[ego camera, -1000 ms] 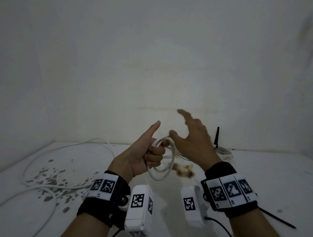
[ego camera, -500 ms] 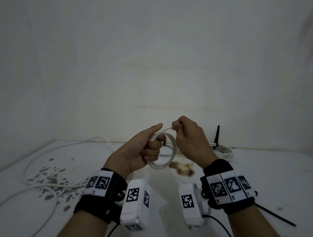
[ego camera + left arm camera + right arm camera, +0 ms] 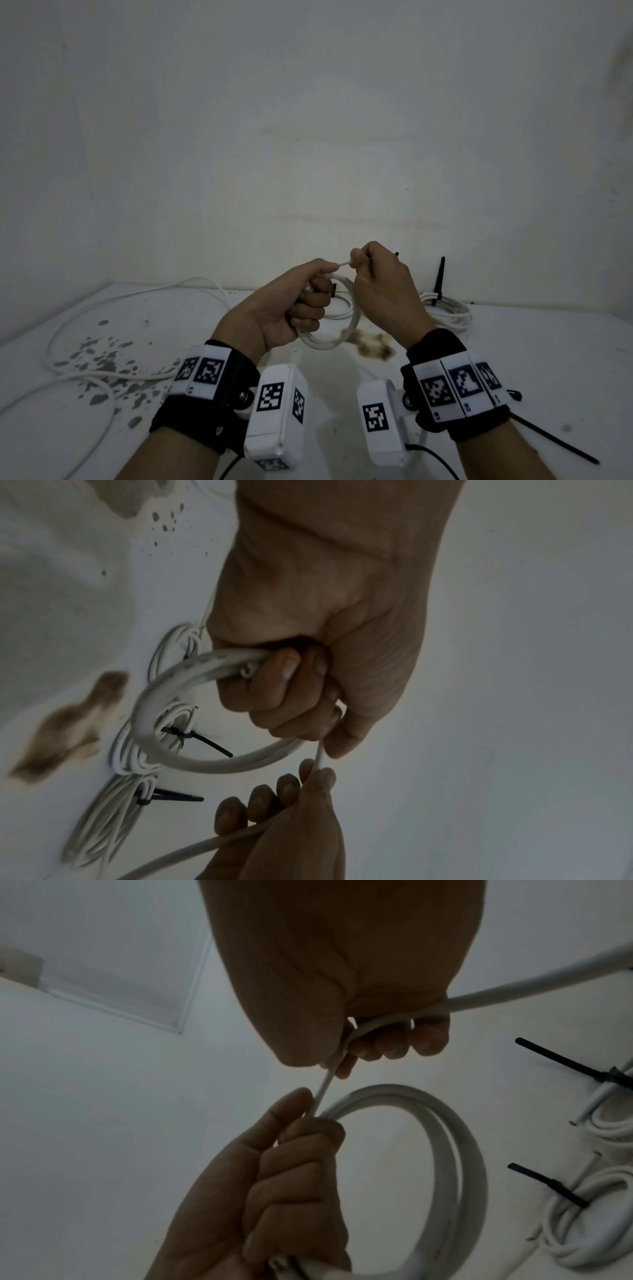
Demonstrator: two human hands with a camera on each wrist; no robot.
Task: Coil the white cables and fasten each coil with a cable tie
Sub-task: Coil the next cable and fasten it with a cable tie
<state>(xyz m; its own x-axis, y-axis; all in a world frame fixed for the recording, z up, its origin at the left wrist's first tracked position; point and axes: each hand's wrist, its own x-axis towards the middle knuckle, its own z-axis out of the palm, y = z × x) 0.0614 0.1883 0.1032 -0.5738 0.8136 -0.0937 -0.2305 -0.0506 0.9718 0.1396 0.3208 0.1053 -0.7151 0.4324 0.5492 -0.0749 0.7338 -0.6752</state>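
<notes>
The table [image 3: 513, 359] is white, with dark spots on its left part and a brown stain [image 3: 371, 344] near the middle. A long loose cable [image 3: 137, 294] lies in wide curves on the left side. Two tied coils [image 3: 589, 1229] lie at the back, near the wall, each one closed with a black tie [image 3: 197, 741]. One more tie [image 3: 555, 442] lies flat on the table at the right, near the right wrist. Above the table, the left hand [image 3: 287, 308] is clenched around a coil [image 3: 342, 329] of white cable, and its thumb presses the strand on top. The right hand [image 3: 383, 287] pinches the free cable strand [image 3: 325, 1088] just beside that thumb; the strand runs through its curled fingers [image 3: 394, 1042].
</notes>
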